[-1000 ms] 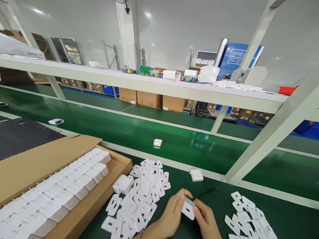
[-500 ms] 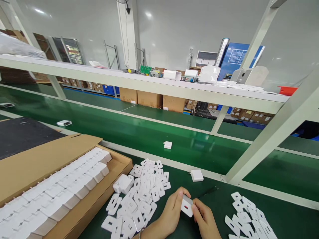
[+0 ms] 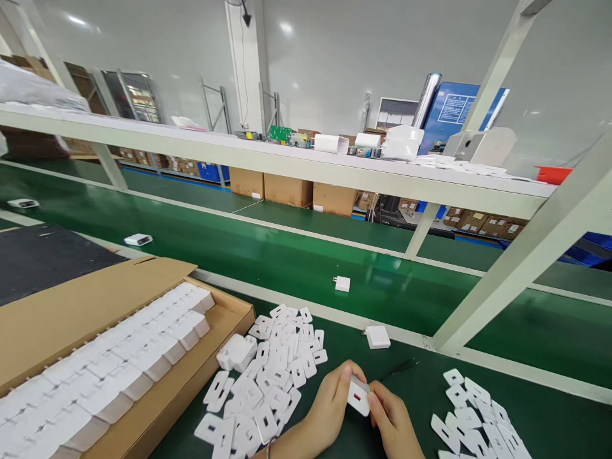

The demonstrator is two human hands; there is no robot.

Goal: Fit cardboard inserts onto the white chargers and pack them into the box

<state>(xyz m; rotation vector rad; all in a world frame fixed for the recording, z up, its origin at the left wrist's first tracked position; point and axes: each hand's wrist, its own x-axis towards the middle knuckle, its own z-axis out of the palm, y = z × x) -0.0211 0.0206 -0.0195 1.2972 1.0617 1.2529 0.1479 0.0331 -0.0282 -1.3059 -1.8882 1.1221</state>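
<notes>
The left hand [image 3: 329, 408] and the right hand [image 3: 396, 417] are close together over the green counter [image 3: 344, 344]. Between them is a small white block [image 3: 358, 398] with a red slot, and both touch it. The left hand curls round its left and far sides. The right hand pinches its right side. The fingers of both are bent in, almost closed, with just the block's room between them.

Left of the hands is a messy pile of flat white plates [image 3: 248, 395]. To the right is a smaller pile of plates [image 3: 471, 417]. On the counter's left side, a cardboard box [image 3: 243, 306] holds rows of white blocks [image 3: 129, 363]. Another white plug [image 3: 379, 338] lies by the counter's far edge. Past that edge, a white plug [image 3: 342, 284] sits on a green belt [image 3: 268, 242]. Farther still is a long shelf [image 3: 287, 154].
</notes>
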